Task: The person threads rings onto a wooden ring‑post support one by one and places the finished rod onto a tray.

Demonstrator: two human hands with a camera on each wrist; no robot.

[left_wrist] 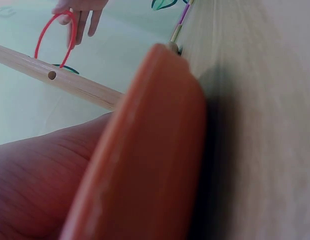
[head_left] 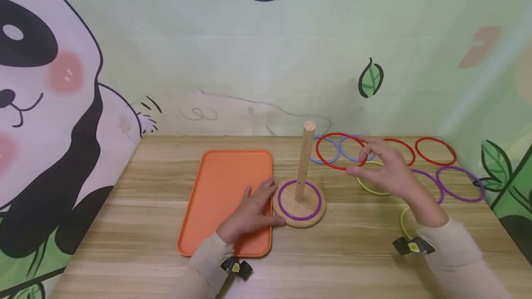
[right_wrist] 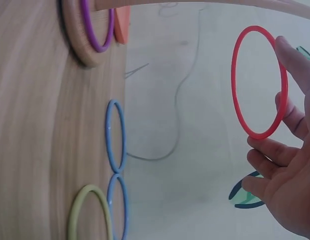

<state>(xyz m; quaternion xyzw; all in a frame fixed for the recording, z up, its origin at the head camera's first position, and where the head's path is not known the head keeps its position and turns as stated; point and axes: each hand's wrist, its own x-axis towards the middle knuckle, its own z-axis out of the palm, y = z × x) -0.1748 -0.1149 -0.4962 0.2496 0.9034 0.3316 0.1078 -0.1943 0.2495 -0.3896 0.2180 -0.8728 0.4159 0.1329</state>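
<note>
Thin red ring (right_wrist: 234, 82) pinched in the right hand (head_left: 384, 170) beside an upright wooden post (head_left: 305, 165)

At far left we see a black-and-white panda picture (head_left: 79, 110) on the pale green backdrop (head_left: 174, 59), behind the wood-grain tabletop (head_left: 137, 225). Next comes a rectangular orange tray (head_left: 220, 174) with a raised rim. Over its right side reaches the left hand (head_left: 253, 206), open, its thumb touching the round wooden base (head_left: 319, 211) just beside the tray; whether the other fingertips touch the base too, we cannot tell. The post stands on that base, and a thin purple ring (head_left: 301, 219) lies around its foot.

Right of the post, we find the red ring up in the air above the tabletop, gripped at its edge between the thumb and fingers of the right hand. Past it, two light-blue rings (right_wrist: 108, 135) lie touching, with a yellow-green ring (right_wrist: 89, 188) near them, partly hidden by the hand in the head view. Another yellow-green ring (head_left: 402, 222) shows in part beside the cream sleeve (head_left: 450, 248). Farthest right, we see two more red rings (head_left: 432, 138) towards the back and, nearer us, a pair of purple rings (head_left: 450, 167).
</note>
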